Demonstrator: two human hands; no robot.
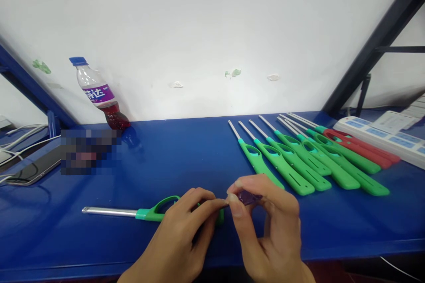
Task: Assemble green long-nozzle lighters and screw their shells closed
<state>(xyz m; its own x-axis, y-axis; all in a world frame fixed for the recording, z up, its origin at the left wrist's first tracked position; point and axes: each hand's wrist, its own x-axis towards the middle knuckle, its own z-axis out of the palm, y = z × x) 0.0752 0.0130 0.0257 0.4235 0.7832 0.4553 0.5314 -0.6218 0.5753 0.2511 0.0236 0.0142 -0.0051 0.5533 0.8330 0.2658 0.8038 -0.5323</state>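
A green gas lighter with a long metal barrel (109, 212) lies on the blue table, barrel to the left. My left hand (186, 230) is over its handle and hides much of it. The left fingers are closed in a pinch, tips close to my right fingertips; what they hold is too small to make out. My right hand (268, 225) is also closed, gripping a small, glossy dark purple piece (248, 198) between thumb and index finger. Its exact kind does not show, since the fingers cover part of it.
Several green lighters (295, 168) lie in a row at right, with red lighters (361, 146) beside a white power strip (375, 135). A bottle of dark red drink (102, 97) leans against the wall at left, near a phone (36, 166) and white cables.
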